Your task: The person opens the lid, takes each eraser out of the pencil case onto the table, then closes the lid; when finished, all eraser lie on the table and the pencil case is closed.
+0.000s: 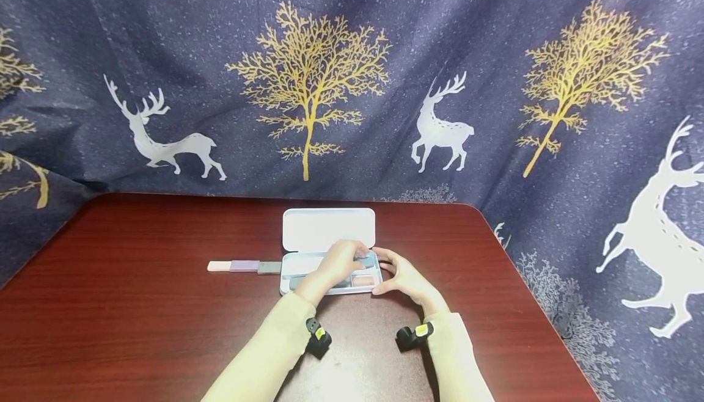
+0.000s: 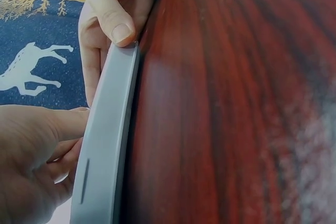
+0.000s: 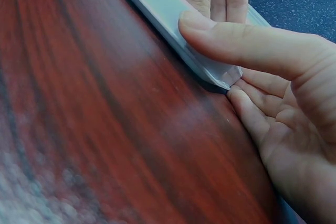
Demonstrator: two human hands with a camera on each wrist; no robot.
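Head view: left grip (image 1: 338, 263) partly hides the case (image 1: 329, 229).

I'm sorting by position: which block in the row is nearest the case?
The grey block, at the row's right end; the purple block and white block lie farther left.

Reddish-brown table (image 1: 137, 335): open pale case (image 1: 329, 230), three-block row (image 1: 244, 266).

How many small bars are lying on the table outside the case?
3, in a row left of the open case: a white bar farthest out, a purple bar in the middle, a grey bar nearest the case. Others may be hidden.
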